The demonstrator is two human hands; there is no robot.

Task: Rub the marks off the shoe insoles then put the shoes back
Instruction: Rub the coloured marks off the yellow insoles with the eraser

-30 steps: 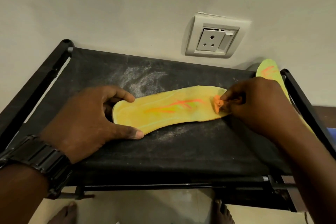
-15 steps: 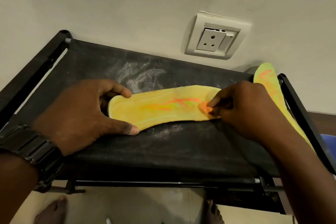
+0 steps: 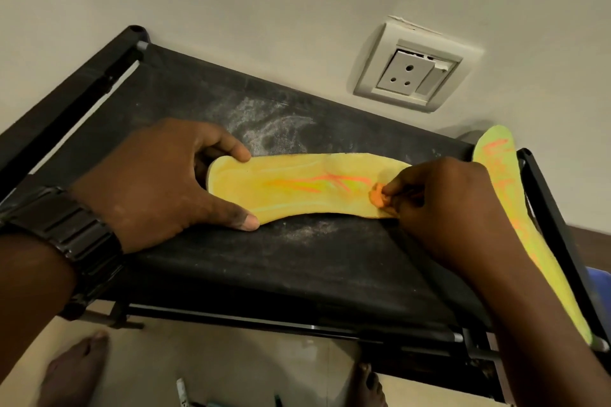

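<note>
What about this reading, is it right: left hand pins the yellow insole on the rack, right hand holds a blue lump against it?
Not quite: the head view shows the lump pinched by the right hand is orange, not blue. The left hand does pin the insole.

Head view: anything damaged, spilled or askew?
The wall socket insert sits crooked in its plate, upper corner chipped. White powder is smeared across the black fabric shelf. The second insole lies propped along the right rail, not flat.
</note>
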